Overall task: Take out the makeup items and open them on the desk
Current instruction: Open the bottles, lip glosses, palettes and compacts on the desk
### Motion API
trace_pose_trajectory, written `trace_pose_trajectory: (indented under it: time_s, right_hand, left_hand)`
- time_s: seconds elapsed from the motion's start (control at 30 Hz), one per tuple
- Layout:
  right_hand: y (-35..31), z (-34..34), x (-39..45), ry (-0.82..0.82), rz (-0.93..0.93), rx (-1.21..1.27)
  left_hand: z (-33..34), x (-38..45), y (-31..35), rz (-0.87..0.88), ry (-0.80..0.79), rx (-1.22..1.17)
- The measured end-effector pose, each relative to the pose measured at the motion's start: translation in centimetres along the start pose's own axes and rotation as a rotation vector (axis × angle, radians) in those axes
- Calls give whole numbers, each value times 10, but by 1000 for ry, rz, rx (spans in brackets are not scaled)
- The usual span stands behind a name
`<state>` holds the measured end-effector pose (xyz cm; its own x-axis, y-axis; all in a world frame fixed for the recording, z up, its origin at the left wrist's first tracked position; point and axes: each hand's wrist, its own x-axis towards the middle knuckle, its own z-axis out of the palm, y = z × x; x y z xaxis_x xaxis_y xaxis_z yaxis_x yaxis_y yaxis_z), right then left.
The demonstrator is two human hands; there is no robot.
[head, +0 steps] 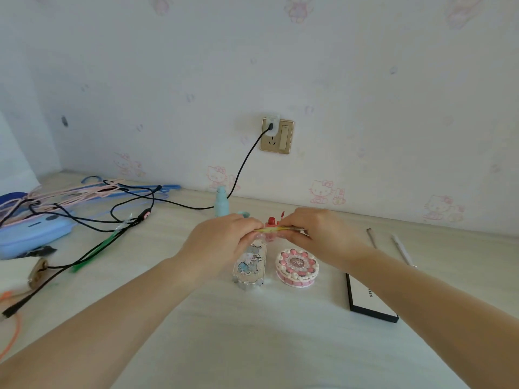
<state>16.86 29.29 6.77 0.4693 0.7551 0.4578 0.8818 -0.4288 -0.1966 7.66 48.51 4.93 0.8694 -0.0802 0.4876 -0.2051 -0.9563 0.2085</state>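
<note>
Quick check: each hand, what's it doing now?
Left hand: fingers pinch one end of a thin yellow stick.
Right hand: pinches the other end.

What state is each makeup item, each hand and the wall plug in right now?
Thin yellow stick: held level above the desk, pinched at both ends.
Left hand: pinches its left end.
Right hand: pinches its right end.
Cake-shaped compact: closed.
Silver case: lying flat, closed.
Black palette: flat, closed.
Teal bottle: upright.
Plug: in the socket.
</note>
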Motion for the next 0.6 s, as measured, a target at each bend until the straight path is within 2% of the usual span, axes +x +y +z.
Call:
trace_pose_trajectory:
  time_s: [0.27,0.6]
  right_hand:
    - [-30,7,16,-171,-32,-47]
    - [-56,34,40,-166,7,-72]
  left_hand:
    - [-23,-21,-26,11,-103,22]
    - [-30,-42,-67,-27,-124,-68]
